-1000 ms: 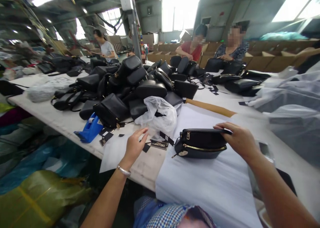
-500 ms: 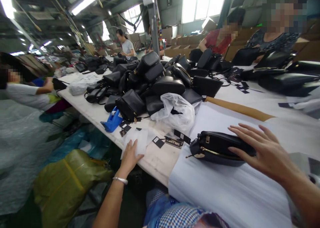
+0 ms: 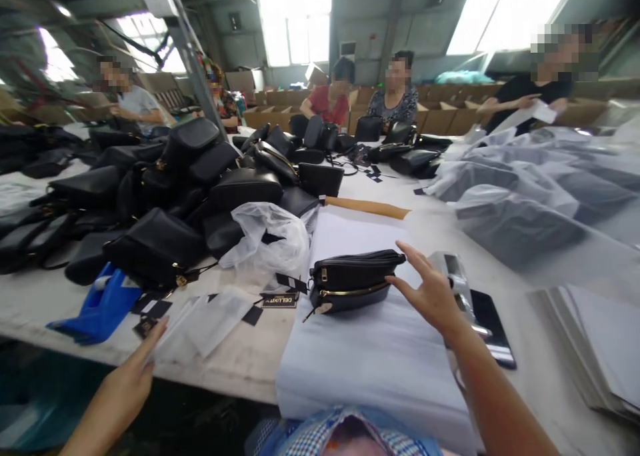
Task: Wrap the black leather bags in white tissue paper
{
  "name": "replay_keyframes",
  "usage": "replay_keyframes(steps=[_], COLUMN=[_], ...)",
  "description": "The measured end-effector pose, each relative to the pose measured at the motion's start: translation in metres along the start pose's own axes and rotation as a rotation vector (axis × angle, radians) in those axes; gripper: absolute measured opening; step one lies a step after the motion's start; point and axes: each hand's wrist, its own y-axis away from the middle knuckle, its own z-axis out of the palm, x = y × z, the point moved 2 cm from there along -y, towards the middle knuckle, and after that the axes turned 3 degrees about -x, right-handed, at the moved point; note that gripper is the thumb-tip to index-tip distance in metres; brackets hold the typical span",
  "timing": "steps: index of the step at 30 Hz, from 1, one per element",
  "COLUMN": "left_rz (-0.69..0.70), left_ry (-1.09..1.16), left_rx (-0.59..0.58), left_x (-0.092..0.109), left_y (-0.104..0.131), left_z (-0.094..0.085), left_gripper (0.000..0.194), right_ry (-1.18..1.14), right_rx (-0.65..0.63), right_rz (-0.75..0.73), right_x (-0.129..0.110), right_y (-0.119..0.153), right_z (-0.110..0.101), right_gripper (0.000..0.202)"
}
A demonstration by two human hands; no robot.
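The right hand (image 3: 434,299) is held half open at the bag's (image 3: 350,284) three o'clock; the left hand (image 3: 120,389), forefinger extended, is held at the sleeve's (image 3: 217,319) nine o'clock, its grip unclear

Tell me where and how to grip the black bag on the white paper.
Best, I think, at the right end of the black bag, from the right, thumb in front and fingers over the top. It sits crosswise on the white paper, that end facing the right hand; the round charm is at the other end.
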Motion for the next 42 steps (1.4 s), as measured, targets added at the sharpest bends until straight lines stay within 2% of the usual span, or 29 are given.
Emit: replay_keyframes(steps=[2, 4, 6, 8, 9, 12, 15, 17, 19, 22, 26, 30, 33, 35, 39, 42], left_rz=[-0.028, 0.018, 0.121, 0.225, 0.264, 0.474, 0.687, 0.728, 0.724, 0.655, 0.595, 0.643, 0.739, 0.804, 0.846, 0.854], left_ry=[-0.022, 0.005, 0.082, 0.125, 0.141, 0.269, 0.405, 0.452, 0.505, 0.619, 0.670, 0.639, 0.500, 0.402, 0.361, 0.328], left_rx=[0.106, 0.177, 0.150, 0.073, 0.087, 0.186, 0.118, 0.074, 0.046, 0.001, 0.007, 0.159, 0.281, 0.358, 0.523, 0.559], left_x=[0.026, 0.061, 0.100, 0.139, 0.159, 0.224, 0.288, 0.320, 0.339, 0.344, 0.332, 0.322, 0.320, 0.320, 0.318, 0.315], left_y=[-0.001, -0.001, 0.002, 0.005, 0.008, 0.015, 0.015, 0.010, 0.004, -0.003, -0.001, 0.013, 0.022, 0.026, 0.026, 0.023], left_z=[-0.011, -0.011, 0.001, 0.017, 0.024, 0.034, 0.040, 0.044, 0.048, 0.054, 0.058, 0.063, 0.069, 0.074, 0.077, 0.073], left_gripper=[0.061, 0.059, 0.065, 0.076, 0.077, 0.059, 0.045, 0.040, 0.030, 0.026, 0.026, 0.026, 0.044, 0.049, 0.031, 0.027], right_ry=[-0.116, -0.203, -0.230, -0.215, -0.200, -0.173, -0.181, -0.191, -0.206, -0.262, -0.381, -0.449, -0.433, -0.412, -0.350, -0.275], right_rx=[-0.038, -0.023, 0.028, 0.062, 0.068, 0.072, 0.061, 0.038, 0.015, -0.009, 0.067, 0.123, 0.120, 0.117, 0.059, 0.008], right_rz=[0.054, 0.098, 0.134, 0.150, 0.151, 0.142, 0.142, 0.144, 0.147, 0.164, 0.181, 0.167, 0.164, 0.157, 0.098, 0.054], right_x=[0.008, 0.013, 0.014, 0.011, 0.009, 0.001, -0.004, -0.006, -0.006, -0.005, -0.005, -0.005, -0.004, -0.004, -0.006, -0.005], right_y=[0.000, -0.003, -0.007, -0.009, -0.009, -0.008, -0.007, -0.008, -0.009, -0.009, -0.009, -0.008, -0.009, -0.009, -0.009, -0.008], right_z=[0.005, 0.009, 0.009, 0.007, 0.006, 0.003, 0.002, 0.001, -0.001, 0.001, 0.012, 0.023, 0.025, 0.023, 0.020, 0.019], right_gripper=[0.060, 0.047, 0.034, 0.027, 0.026, 0.026, 0.030, 0.033, 0.034, 0.035, 0.029, 0.025, 0.024, 0.025, 0.025, 0.034])
